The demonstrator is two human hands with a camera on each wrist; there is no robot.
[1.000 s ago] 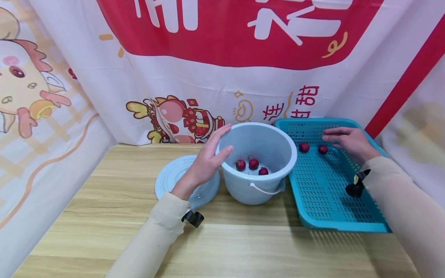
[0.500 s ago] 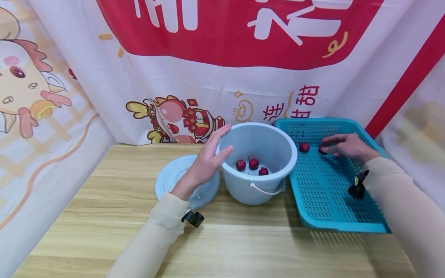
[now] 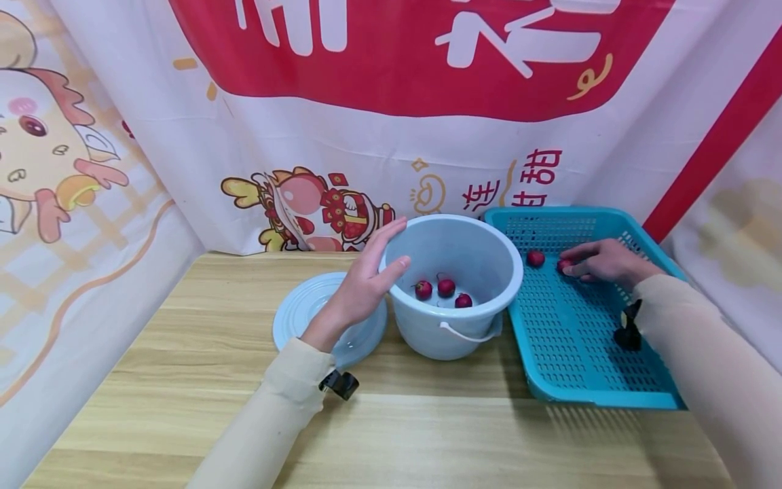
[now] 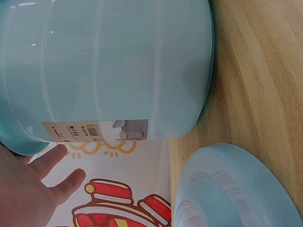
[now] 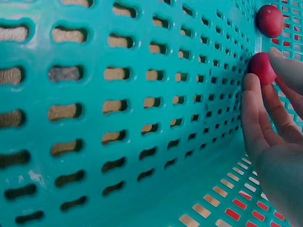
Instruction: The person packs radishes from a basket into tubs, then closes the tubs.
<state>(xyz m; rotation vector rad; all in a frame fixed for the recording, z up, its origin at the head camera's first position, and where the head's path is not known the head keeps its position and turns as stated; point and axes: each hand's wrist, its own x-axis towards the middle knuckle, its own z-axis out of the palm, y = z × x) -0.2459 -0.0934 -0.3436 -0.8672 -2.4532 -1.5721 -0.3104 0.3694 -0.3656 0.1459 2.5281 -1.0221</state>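
My right grip (image 3: 603, 262) pinches a small round red radish (image 5: 260, 65), upper right, in the teal perforated plastic basket (image 3: 559, 339); pale-blue plastic bucket (image 3: 427, 333) sits left of it, my left grip (image 3: 365, 277) wide against it

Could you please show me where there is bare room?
The table is bare left of the lid, and in front of the bucket between the left sleeve and basket. The basket's near left floor is free too. It is crowded where lid, left hand, bucket and basket bunch up, and around the right hand, pinching one radish beside another.
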